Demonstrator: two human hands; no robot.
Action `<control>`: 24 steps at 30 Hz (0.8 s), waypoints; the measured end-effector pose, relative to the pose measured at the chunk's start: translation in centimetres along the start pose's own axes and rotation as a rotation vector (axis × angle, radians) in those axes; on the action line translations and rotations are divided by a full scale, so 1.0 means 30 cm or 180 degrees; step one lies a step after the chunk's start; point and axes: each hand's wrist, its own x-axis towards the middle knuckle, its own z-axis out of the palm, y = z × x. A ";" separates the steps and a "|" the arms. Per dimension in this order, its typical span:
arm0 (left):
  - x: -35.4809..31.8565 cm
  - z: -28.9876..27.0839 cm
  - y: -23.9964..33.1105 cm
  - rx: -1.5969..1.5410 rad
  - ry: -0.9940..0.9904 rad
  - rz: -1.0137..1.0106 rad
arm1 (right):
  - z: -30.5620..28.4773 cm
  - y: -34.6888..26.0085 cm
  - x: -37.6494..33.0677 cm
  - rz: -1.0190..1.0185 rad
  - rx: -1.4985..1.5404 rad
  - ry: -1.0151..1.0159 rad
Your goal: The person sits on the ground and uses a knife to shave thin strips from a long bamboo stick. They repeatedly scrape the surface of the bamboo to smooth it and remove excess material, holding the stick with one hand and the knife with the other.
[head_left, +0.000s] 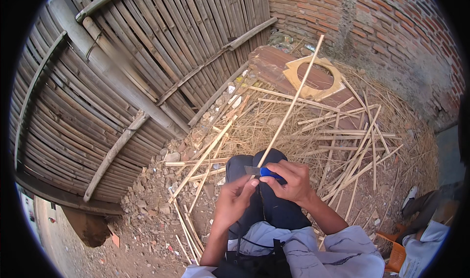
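A long, pale bamboo strip [293, 104] slants up and away from my lap toward the far right. Its near end is pinched in my left hand [234, 198], above my knees. Closed round the blue handle of a utility knife [270, 174] is my right hand [292, 181]. The knife's grey blade points left and lies across the strip, just beyond my left fingertips. Whether the blade has cut into the strip cannot be made out. Both hands are close together over my dark trousers [247, 219].
Loose bamboo strips [360, 155] and shavings [267, 126] cover the ground ahead. A wooden board with a round hole [338, 91] lies farther back. A bamboo fence [161, 48] stands left, a brick wall [391, 33] behind. Another person sits at right by an orange chair [395, 256].
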 end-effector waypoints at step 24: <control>-0.082 -0.032 -0.046 0.0645 0.0565 0.0428 | -0.086 0.136 0.093 0.0068 -0.0369 0.0631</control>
